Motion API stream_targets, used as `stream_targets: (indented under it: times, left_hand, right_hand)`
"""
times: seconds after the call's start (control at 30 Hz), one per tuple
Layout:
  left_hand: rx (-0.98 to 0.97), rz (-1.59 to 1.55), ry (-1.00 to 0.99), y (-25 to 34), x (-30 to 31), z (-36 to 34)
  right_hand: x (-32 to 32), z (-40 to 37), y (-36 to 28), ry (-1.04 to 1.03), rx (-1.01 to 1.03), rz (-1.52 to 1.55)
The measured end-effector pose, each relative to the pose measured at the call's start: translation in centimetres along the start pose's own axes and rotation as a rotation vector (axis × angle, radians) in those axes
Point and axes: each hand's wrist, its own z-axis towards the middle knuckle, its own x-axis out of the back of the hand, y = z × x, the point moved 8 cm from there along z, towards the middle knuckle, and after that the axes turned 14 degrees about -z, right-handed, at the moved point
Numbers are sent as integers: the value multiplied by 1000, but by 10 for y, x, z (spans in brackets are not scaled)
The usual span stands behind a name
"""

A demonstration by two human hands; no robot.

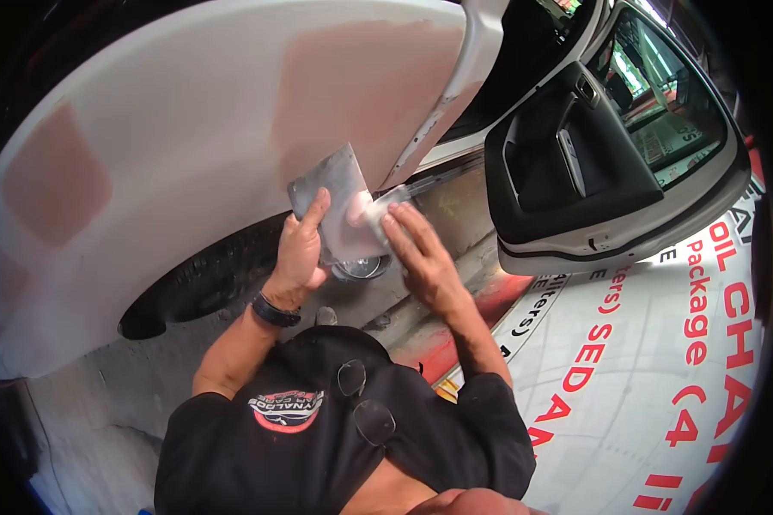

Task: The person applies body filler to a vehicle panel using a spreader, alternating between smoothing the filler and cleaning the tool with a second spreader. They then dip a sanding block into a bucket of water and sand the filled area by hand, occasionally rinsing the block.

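Observation:
My left hand (302,245) grips a flat grey metal plate (331,193), its thumb lying on the plate's face. A small mound of pinkish paste (358,209) sits near the plate's right edge. My right hand (421,257) holds a pale, thin spreader (386,206) against that edge, fingers pressed on it and slightly blurred. Both hands are in front of my chest, below a white car panel (189,94) with a large pinkish patch (352,81) and a smaller one (57,176) at the left.
An open car door (567,163) stands at the upper right. A black tyre (206,275) lies below the panel's edge. Behind my hands is a round metallic can (358,268). A white banner with red lettering (627,343) spreads at the right.

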Motion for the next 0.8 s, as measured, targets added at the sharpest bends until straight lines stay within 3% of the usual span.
stream_targets:
  times: [0.07, 0.1, 0.23, 0.33, 0.5, 0.6, 0.63, 0.67, 0.73, 0.8]
  left_hand:
    - [45, 10, -21, 17, 1, 0]
    - [122, 12, -19, 25, -3, 1]
    - [454, 256, -105, 46, 4, 9]
    - [572, 421, -45, 52, -1, 2]
    - [555, 457, 12, 52, 4, -1]
    - [488, 440, 48, 82, 41, 1]
    - [471, 531, 68, 97, 22, -17]
    - [275, 495, 183, 102, 41, -20]
    - [267, 494, 183, 107, 57, -44]
    - [226, 459, 270, 100, 85, -62]
  right_hand:
    - [-19, -14, 16, -278, 111, -344]
    - [-26, -24, 21, -331, 123, -299]
    - [20, -7, 0, -60, 198, -193]
    - [30, 9, -35, -122, 384, -174]
    - [13, 21, -45, -159, 496, -202]
    - [-18, -2, -29, -264, 484, -150]
    - [-23, -2, -18, -295, 455, -94]
    - [-27, 2, 9, -170, 277, 42]
    - [-49, -4, 81, 102, -74, 315]
    - [-51, -3, 139, 471, -539, 391]
